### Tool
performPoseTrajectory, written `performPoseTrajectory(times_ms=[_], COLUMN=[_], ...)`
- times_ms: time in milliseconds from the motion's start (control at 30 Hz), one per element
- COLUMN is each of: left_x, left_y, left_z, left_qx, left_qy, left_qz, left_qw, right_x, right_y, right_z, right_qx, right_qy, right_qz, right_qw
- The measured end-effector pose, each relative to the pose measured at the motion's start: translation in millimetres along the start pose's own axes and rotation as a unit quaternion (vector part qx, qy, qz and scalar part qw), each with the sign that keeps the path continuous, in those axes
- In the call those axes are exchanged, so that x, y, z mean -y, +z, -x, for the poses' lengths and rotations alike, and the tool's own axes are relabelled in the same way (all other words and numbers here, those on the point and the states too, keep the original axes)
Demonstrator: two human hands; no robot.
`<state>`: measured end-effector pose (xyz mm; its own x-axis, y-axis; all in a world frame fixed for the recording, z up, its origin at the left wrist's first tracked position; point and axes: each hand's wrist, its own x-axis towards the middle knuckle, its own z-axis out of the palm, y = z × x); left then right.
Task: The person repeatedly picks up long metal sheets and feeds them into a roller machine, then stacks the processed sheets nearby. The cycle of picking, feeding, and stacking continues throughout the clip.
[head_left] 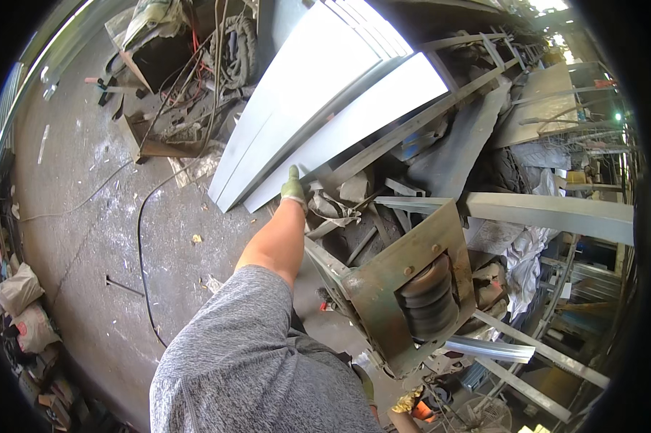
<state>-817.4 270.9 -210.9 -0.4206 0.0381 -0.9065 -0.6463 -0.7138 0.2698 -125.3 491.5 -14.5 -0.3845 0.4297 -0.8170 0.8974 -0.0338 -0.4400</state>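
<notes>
My left hand [294, 189], in a pale green glove, is at the near edge of a long shiny folded sheet-metal panel [369, 108]. Its thumb lies on the metal, and the other fingers are hidden below the edge. Beside that panel is a wider stack of similar bright panels [296, 68]. At the bottom, partly behind my grey shirt, a bit of green glove [367, 386] shows that looks like my right hand; its fingers cannot be seen. Close by, a yellow-gloved hand [408, 399], apparently another person's, is next to an orange tool [424, 413].
Right of my arm stands a rusty steel bracket with a dark grooved roller [430, 299]. Metal beams [549, 213] and scrap crowd the right side. A black cable [141, 245] and a dark metal bar [125, 286] lie on the concrete floor. Coiled hose [239, 50] sits beyond; sacks [24, 289] lie left.
</notes>
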Motion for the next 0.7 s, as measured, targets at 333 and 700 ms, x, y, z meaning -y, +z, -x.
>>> performPoseTrajectory(times_ms=[333,700], left_x=[2.4,10.4], left_y=[58.1,9.3], left_z=[54.5,-11.9], left_qx=[-0.107,-0.088], left_qy=[0.16,0.136], left_qz=[0.111,0.068], left_qw=[0.975,0.984], right_x=[17.6,104.8], right_y=[-1.0,8.2], right_z=[4.1,7.0], right_qx=[0.01,0.036], right_qy=[-0.072,0.035], right_qz=[0.1,-0.07], right_qw=[0.992,0.996])
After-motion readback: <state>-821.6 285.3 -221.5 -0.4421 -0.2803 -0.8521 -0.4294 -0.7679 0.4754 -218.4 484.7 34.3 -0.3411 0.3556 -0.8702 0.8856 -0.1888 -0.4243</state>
